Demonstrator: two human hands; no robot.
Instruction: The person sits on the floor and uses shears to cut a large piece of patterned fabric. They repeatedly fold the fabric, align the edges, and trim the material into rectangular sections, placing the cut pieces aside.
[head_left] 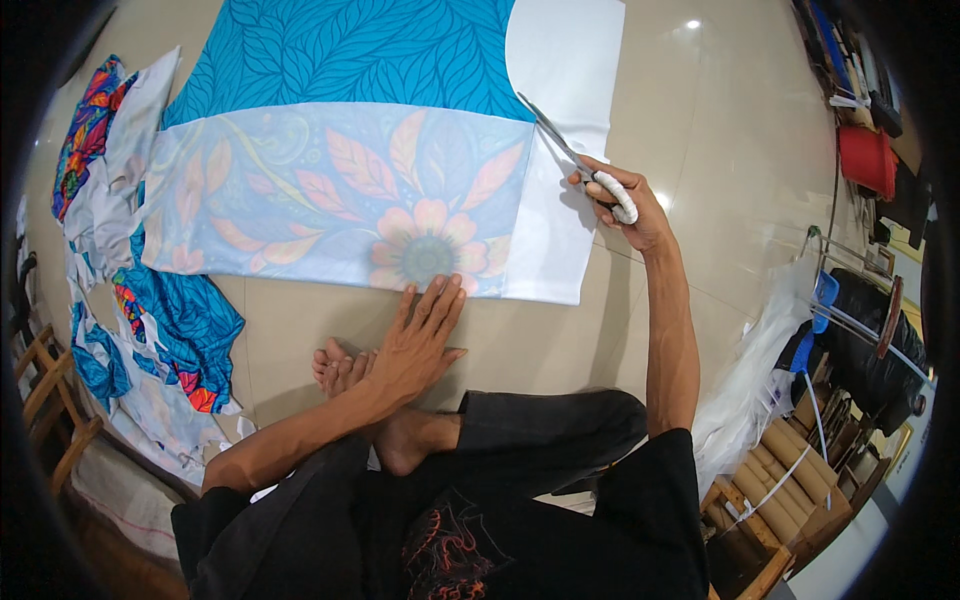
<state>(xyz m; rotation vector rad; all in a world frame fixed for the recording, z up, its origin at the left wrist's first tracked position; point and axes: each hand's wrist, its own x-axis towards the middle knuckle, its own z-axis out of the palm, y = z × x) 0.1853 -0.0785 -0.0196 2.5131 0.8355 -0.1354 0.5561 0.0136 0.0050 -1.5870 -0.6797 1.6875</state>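
Observation:
A large printed cloth (350,60) lies flat on the floor, its upper part teal with a leaf pattern. Its near part (320,190) shows the pale underside, with faded flowers and leaves. White cloth (555,240) runs along its right side. My left hand (420,325) rests with fingers spread on the near edge, beside a dark round flower centre. In my right hand (630,205) is a pair of scissors (560,140), one handle loop wrapped in white. The blades look nearly closed and point up-left, over the border between print and white; whether they touch the cloth I cannot tell.
Cut cloth scraps (170,310), teal, white and multicoloured, are heaped on the left. My bare foot (400,440) is just below my left hand. A wooden frame (50,400) stands far left. On the right are translucent plastic sheeting (750,370), brown rolls (785,480) and a red container (867,162).

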